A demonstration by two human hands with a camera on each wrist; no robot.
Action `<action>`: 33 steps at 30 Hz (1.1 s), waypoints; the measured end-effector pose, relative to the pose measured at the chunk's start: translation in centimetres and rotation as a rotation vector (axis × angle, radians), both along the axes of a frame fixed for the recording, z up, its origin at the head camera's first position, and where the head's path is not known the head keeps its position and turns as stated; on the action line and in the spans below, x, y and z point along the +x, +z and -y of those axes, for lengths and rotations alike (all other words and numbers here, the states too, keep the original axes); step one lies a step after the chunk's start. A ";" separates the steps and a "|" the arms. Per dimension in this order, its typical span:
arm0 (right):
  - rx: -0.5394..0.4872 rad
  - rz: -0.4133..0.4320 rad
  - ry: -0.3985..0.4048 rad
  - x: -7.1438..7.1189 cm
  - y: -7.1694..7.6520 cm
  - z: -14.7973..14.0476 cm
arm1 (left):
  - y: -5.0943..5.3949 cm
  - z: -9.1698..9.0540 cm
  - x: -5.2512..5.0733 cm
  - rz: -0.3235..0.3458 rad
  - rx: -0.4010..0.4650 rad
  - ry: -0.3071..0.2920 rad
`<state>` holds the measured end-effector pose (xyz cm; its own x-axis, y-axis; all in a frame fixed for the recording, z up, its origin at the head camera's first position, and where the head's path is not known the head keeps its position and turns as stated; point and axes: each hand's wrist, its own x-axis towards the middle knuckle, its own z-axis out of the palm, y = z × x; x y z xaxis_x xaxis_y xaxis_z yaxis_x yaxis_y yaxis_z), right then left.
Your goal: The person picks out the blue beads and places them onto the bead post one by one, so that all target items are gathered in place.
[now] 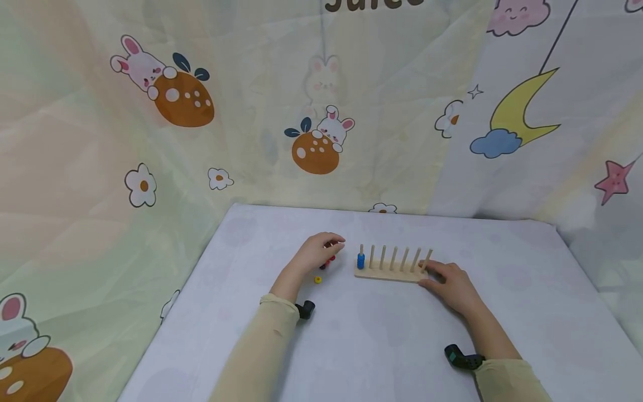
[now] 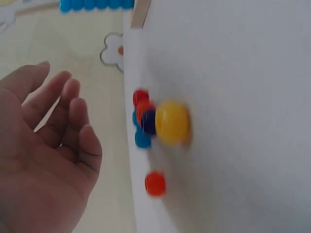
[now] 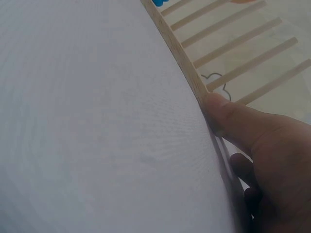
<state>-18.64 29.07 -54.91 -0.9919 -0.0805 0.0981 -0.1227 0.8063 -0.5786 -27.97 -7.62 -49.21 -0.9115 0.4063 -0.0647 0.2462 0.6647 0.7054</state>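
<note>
My left hand (image 1: 315,251) hovers over a small group of beads, its fingers loosely bent and nothing in them. In the left wrist view a yellow bead (image 2: 172,122) lies nearest the camera, with a dark blue bead (image 2: 148,122), red and light blue ones clustered behind. An orange-red bead (image 2: 155,184) sits apart. To the right stands a wooden peg board (image 1: 387,274) with a row of upright pegs; blue beads (image 1: 360,261) are stacked on its leftmost peg. My right hand (image 1: 452,285) grips the board's right end, thumb (image 3: 223,109) on the front edge.
A pale cloth covers the table (image 1: 382,340), whose back edge meets a printed curtain (image 1: 251,111). Black wrist cameras are strapped at the left cuff (image 1: 305,310) and the right cuff (image 1: 463,358).
</note>
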 end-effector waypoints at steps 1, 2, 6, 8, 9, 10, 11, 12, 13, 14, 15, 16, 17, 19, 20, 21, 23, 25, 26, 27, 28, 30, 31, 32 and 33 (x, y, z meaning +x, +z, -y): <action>-0.002 0.001 0.001 0.0 0.0 0.0 | 0.0 0.6 -0.3 0.012 -0.010 0.010; -0.002 0.000 0.004 0.0 0.0 0.0 | 0.1 1.1 -0.5 0.027 -0.022 0.021; 0.000 -0.001 0.005 -0.1 0.1 0.0 | -0.1 3.1 -1.4 0.065 -0.073 0.057; 0.007 -0.004 0.005 -0.1 0.2 0.0 | -0.4 3.9 -1.7 0.082 -0.088 0.071; 0.008 -0.005 0.003 -0.1 0.2 0.0 | -0.6 4.2 -1.8 0.088 -0.093 0.073; 0.009 -0.007 0.002 -0.1 0.3 0.0 | -0.8 4.4 -1.8 0.096 -0.094 0.076; 0.010 -0.007 0.002 -0.1 0.3 0.0 | -1.0 4.6 -1.9 0.104 -0.094 0.076; 0.010 -0.008 0.001 -0.1 0.3 0.0 | -1.3 4.7 -1.8 0.116 -0.093 0.077; 0.011 -0.008 0.002 -0.1 0.3 0.0 | -1.5 4.8 -1.8 0.127 -0.089 0.079; 0.009 -0.007 0.001 -0.1 0.3 0.0 | -1.7 4.9 -1.7 0.137 -0.081 0.081; 0.009 -0.004 0.001 -0.1 0.3 0.0 | -1.9 4.9 -1.6 0.143 -0.076 0.084; 0.010 -0.001 0.001 -0.1 0.3 0.0 | -2.1 5.0 -1.6 0.147 -0.069 0.088; 0.010 0.002 0.001 -0.1 0.3 0.0 | -2.3 5.0 -1.5 0.147 -0.065 0.091; 0.008 0.007 -0.001 0.0 0.2 0.1 | -2.7 5.0 -1.4 0.140 -0.060 0.093; 0.007 0.009 -0.002 0.0 0.2 0.1 | -2.8 5.0 -1.4 0.135 -0.060 0.092; 0.008 0.011 -0.002 0.0 0.2 0.1 | -2.9 5.0 -1.4 0.130 -0.064 0.093; 0.008 0.013 -0.003 0.0 0.1 0.0 | -3.0 5.0 -1.4 0.121 -0.071 0.090; 0.010 0.013 -0.003 0.0 0.1 0.0 | -3.0 4.9 -1.4 0.116 -0.071 0.085; 0.012 0.012 -0.003 0.0 0.0 0.0 | -3.0 4.9 -1.4 0.113 -0.072 0.084; 0.013 0.012 -0.005 0.0 0.0 0.0 | -3.0 4.8 -1.4 0.109 -0.072 0.084; 0.011 0.012 -0.006 0.0 0.0 0.0 | -2.9 4.7 -1.4 0.105 -0.072 0.084; 0.012 0.012 -0.007 0.0 0.0 0.0 | -2.9 4.6 -1.4 0.095 -0.075 0.087; 0.013 0.012 -0.006 0.0 0.0 0.0 | -2.9 4.5 -1.4 0.092 -0.077 0.093; 0.014 0.012 -0.005 0.0 0.0 0.0 | -2.9 4.4 -1.4 0.088 -0.080 0.098; 0.012 0.011 -0.004 0.0 0.0 0.0 | -2.9 4.4 -1.4 0.085 -0.084 0.104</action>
